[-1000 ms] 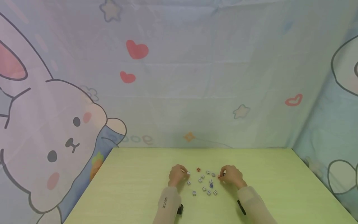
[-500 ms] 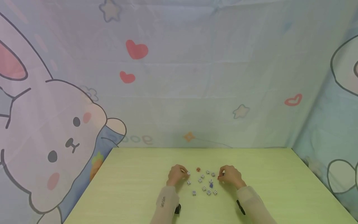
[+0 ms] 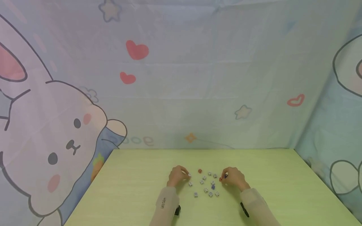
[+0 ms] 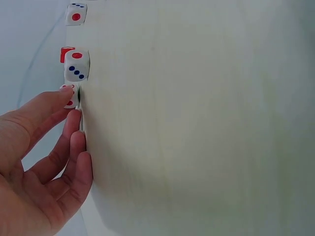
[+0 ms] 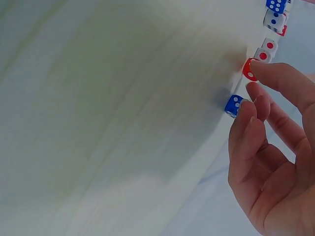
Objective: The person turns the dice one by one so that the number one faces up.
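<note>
My left hand [image 3: 176, 175] is at the left edge of a loose group of dice on the table, thumb and index finger pinching a white die [image 4: 74, 100] with red pips. Another white die [image 4: 77, 66], showing a red pip and blue pips, stands right beside it. On the group's right side my right hand [image 3: 234, 178] holds a red die [image 5: 248, 71] with white pips between thumb and index finger. A blue die [image 5: 233, 105] lies against the tips of that hand's other fingers, which are bent. Both hands are low over the tabletop.
Between the hands lie several white dice [image 3: 205, 190], a blue die [image 3: 213, 187] and, farther back, an orange-red die [image 3: 200, 171]. The pale yellow-green table [image 3: 135, 188] ends at a cartoon-printed cloth backdrop [image 3: 181, 94]. Dark straps sit at both wrists.
Within the right hand's fingers the red die has shifted slightly toward me and shows more now. My left forearm has drifted a little left. The other dice stay in place.
</note>
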Available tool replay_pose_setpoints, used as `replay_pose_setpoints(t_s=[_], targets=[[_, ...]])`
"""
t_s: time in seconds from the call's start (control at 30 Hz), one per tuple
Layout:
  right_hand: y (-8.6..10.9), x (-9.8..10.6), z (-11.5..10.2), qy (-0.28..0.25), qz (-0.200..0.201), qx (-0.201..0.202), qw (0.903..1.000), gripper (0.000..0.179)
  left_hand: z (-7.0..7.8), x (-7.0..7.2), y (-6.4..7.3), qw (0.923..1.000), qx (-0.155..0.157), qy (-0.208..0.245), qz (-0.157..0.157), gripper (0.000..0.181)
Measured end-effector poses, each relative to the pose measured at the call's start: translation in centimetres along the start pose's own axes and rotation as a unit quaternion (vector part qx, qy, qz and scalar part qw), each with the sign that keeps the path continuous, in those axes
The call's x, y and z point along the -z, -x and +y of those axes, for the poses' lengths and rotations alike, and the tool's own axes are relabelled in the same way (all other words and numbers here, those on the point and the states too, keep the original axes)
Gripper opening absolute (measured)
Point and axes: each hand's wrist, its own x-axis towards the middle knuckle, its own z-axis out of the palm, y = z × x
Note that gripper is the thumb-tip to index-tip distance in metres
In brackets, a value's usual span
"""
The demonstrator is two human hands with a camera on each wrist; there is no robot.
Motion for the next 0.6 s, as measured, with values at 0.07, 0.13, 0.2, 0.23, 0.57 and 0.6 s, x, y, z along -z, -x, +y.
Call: replay_pose_setpoints(t_s=[0.07,0.13,0.2,0.23,0.57,0.6], targets=[[-0.05,-0.08,0.08,0.002,0.002,0.002,1.0,0.009,-0.03,0.01,-0.02,1.0,-0.003,-0.002,-0.001,0.013],[-0.09,-0.13,0.1,0.001,0.003,0.0,1.0,0.008,-0.06,0.02,-0.05,1.0,-0.007,-0.005,-0.001,0.014],[-0.11,-0.17,0.11,0.002,0.003,0.0,1.0,0.008,-0.05,0.03,-0.07,0.9999,-0.012,-0.007,0.0,0.014],[-0.12,-0.19,0.11,0.003,0.002,-0.001,1.0,0.008,-0.05,0.01,-0.08,0.9999,-0.011,-0.008,0.0,0.014],[-0.06,-0.42,-0.15,0.009,0.01,0.003,0.9999,0.01,0.12,-0.05,0.16,0.9999,-0.008,-0.01,0.001,0.013],[-0.06,-0.44,-0.13,0.008,0.012,0.004,0.9999,0.01,0.17,-0.01,0.21,0.9999,-0.009,-0.009,0.002,0.013]])
